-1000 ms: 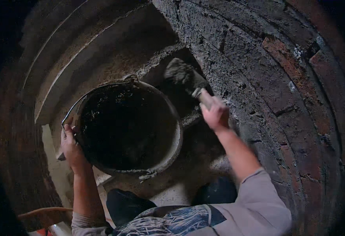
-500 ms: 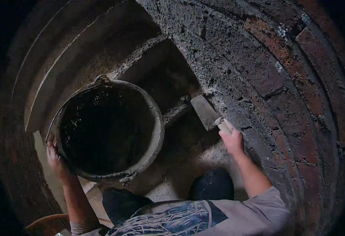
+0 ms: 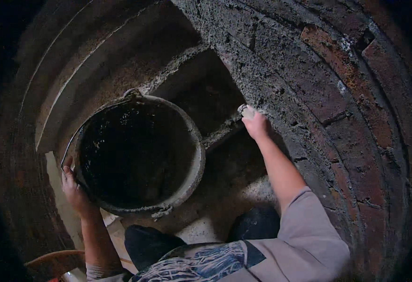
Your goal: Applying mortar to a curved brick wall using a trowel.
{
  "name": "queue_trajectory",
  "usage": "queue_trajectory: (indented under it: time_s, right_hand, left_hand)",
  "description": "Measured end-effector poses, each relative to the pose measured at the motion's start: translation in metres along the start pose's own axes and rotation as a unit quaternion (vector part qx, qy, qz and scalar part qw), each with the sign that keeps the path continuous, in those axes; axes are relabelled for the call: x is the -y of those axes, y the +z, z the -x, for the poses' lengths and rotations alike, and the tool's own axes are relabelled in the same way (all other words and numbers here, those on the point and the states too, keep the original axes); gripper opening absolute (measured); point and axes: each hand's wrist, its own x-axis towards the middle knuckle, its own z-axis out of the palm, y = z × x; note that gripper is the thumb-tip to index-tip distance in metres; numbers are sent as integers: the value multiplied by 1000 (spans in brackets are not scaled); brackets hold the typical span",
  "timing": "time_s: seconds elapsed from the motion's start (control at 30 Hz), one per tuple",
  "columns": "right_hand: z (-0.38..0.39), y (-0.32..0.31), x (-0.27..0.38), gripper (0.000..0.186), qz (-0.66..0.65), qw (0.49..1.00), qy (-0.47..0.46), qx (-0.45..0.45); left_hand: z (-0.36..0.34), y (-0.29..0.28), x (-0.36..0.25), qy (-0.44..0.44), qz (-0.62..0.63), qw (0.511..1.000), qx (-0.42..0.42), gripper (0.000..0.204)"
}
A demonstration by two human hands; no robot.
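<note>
Mortar-crusted and dark inside, the bucket (image 3: 138,155) is hanging at the person's left, well off the floor, its rim tilted toward the camera. The left hand (image 3: 74,188) is gripping the rim at its lower left edge, fingers curled shut around it, apparently to keep the load close to the work. The right hand (image 3: 255,123) is reaching to the brick wall (image 3: 337,94), fingers closed around a pale tool handle (image 3: 246,112); the blade is not visible, so its contact with the wall cannot be confirmed. A rough ledge (image 3: 215,134) is running between bucket and wall. Open room is tight: curved brickwork is enclosing both sides, with only a pale strip of floor (image 3: 215,221) showing above the dark shoes (image 3: 255,223).
</note>
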Motion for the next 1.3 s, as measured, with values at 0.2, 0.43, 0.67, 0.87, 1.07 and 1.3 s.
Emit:
queue_trajectory:
  time_s: [0.2, 0.43, 0.67, 0.87, 1.07, 1.3]
  right_hand:
    - [-4, 3, -2, 50, -93, 995, -41, -12]
    - [-29, 4, 51, 49, -57, 998, -22, -9]
    - [-41, 20, 70, 47, -69, 997, -25, -19]
    - [-37, 23, 56, 48, -207, 976, -56, -24]
    - [6, -21, 58, 49, -249, 959, -116, -69]
    - [83, -96, 84, 44, -74, 879, -459, -110]
  left_hand:
    - [-18, -12, 28, -68, 6, 997, -33, 46]
    - [-16, 0, 18, -52, -20, 998, -32, 44]
    - [-21, -6, 24, -64, -11, 998, -22, 44]
    - [-24, -8, 25, -40, -30, 998, -26, 42]
    - [-7, 23, -15, -48, -63, 995, -55, 41]
    - [-15, 6, 0, -77, -36, 996, -34, 42]
